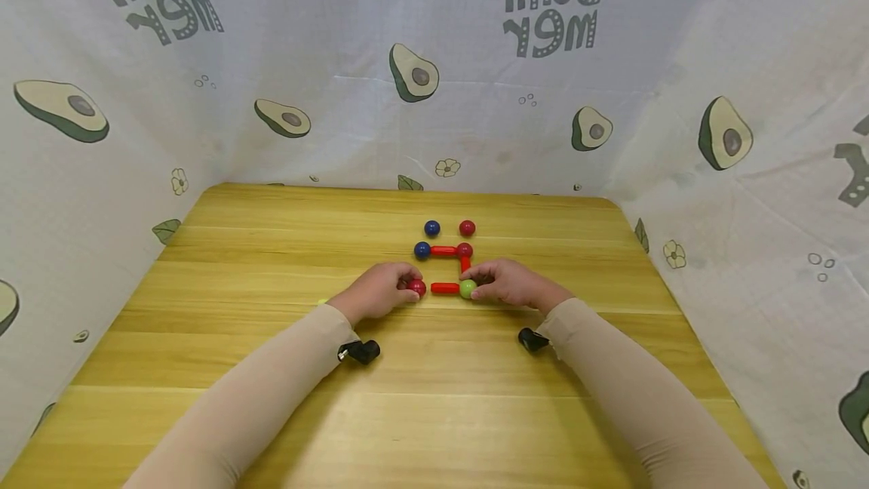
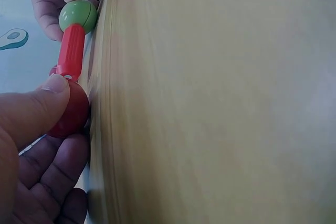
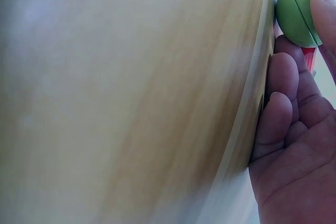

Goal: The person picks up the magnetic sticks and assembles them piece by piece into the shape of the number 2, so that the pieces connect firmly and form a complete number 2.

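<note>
My left hand [image 1: 380, 290] pinches a red ball [image 1: 417, 288] between thumb and fingers, low over the table. A small gap parts this ball from the free end of a red rod [image 1: 445, 288] in the head view. The rod's other end meets a green ball [image 1: 468, 290], which my right hand [image 1: 511, 283] grips with thumb and fingertips. From the green ball a second red rod [image 1: 465, 266] runs away from me to a red corner ball [image 1: 465, 250]. A third red rod [image 1: 444, 251] links that corner to a blue ball [image 1: 422, 250].
Behind the joined pieces lie a loose blue ball [image 1: 431, 229] and a loose red ball [image 1: 467, 228]. A bit of something yellow-green [image 1: 323, 301] peeks out by the left wrist. Printed cloth [image 1: 475, 127] surrounds the wooden table [image 1: 434, 413] at the back and sides.
</note>
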`<state>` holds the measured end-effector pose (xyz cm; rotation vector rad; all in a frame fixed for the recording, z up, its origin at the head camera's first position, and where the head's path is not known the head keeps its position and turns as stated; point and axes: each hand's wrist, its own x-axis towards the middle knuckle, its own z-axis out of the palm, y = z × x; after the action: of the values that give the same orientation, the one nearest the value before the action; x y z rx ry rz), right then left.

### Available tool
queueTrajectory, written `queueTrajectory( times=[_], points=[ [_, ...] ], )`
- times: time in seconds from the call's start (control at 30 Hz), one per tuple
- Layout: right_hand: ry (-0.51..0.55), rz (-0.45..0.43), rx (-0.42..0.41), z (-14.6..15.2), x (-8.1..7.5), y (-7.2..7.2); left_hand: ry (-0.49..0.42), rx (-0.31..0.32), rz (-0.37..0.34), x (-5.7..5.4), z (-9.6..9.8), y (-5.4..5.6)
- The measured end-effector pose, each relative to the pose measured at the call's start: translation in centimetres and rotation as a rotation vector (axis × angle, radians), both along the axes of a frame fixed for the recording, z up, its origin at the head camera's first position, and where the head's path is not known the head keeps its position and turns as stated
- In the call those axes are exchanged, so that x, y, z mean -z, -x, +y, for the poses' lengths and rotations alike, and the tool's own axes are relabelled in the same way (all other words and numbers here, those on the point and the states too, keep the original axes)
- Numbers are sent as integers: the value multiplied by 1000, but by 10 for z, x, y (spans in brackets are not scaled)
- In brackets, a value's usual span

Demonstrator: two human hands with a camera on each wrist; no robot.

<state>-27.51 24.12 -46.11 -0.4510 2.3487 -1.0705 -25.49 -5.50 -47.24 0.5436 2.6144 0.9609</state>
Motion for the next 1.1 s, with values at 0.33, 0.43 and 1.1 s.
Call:
queueTrajectory(
  times=[0.33,0.43,1.1],
  points=[
    [-1,3,-5,-1,-1,-1,-8,-11,-15,-2,3,0],
    [-4,1,-4,0,-1,0,-6,-10,-10,-1,3,0],
    [3,9,-11,-1,1,0,-25,8,-2,1,7,1]
  ],
)
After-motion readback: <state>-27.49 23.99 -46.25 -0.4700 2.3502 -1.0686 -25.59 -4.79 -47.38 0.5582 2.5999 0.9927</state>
